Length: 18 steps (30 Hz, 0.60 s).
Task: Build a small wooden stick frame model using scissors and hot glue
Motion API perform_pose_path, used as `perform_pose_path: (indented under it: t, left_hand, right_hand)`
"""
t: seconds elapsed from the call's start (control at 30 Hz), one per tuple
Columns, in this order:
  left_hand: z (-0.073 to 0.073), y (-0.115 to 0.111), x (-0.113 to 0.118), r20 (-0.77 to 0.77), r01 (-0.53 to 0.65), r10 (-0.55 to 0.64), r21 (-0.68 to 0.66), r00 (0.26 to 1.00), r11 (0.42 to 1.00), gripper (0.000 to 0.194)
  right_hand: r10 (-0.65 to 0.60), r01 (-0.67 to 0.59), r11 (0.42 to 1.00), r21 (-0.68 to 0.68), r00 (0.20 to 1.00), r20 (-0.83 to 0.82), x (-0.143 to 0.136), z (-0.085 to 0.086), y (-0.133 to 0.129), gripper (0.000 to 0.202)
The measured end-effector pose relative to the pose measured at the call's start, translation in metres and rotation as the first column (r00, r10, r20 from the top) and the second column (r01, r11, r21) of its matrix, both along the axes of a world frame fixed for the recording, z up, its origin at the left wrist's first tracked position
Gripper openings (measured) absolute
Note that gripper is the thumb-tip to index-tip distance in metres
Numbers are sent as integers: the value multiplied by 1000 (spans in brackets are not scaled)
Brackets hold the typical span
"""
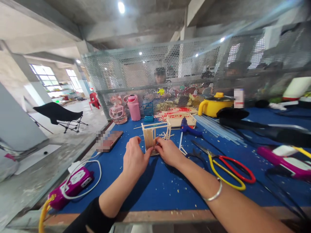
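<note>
Blue tabletop (160,197) nearest. Left hand (135,157) thumb at stick frame (149,137) base, clamp unclear; right hand (170,152) fingertips pinched low on frame. Frame upright between two hands, seemingly part-built: one side slatted, top bars only. Right: one scissors (209,154). Farther: one glue gun (190,130); stick pile (167,114), uncountable.

Raw concrete kind of space tbh. Straight beyond the grip, a grey perforated screen (114,72) runs along the far side of the blue-topped table (165,191), and you can see a pale pillar (181,61) through the holes. Way up above the grip there's a grey ceiling (136,19) with chunky beams and a bright white light (121,7). Off left of the grip: scuffed floor (75,139), black folding chair (57,111), red chair (94,101) farther back, plus bright windows (43,76).
</note>
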<state>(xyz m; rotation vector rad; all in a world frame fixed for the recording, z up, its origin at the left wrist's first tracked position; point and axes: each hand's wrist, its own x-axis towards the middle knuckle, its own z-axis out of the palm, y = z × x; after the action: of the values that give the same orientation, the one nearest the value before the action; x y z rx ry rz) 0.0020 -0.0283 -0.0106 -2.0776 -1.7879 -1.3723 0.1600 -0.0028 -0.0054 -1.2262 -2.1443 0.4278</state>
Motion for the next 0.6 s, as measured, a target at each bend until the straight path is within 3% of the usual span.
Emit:
perform_pose_path:
  t: [0.07, 0.13, 0.23, 0.3, 0.6]
  left_hand:
    - [15, 0, 1, -96, 10, 12, 226, 995, 974, 42]
    - [33, 4, 2, -205, 96, -29, 328, 978, 940, 41]
    - [56, 15, 2, -295, 171, -100, 225, 950, 959, 27]
    - [64, 23, 0, -310, 205, -155, 135, 938, 969, 22]
    - [69, 27, -6, -353, 311, -273, 55, 895, 949, 16]
  right_hand:
    - [3, -3, 1000, 2, 1000, 2, 0, -1, 1, 12]
    - [11, -11, 1000, -1, 1000, 9, 0, -2, 2, 13]
    - [24, -24, 1000, -3, 999, 25, 1, -2, 2, 13]
    - [33, -33, 999, -1, 999, 37, 2, -2, 3, 12]
    - [51, -51, 999, -6, 997, 57, 2, -2, 2, 12]
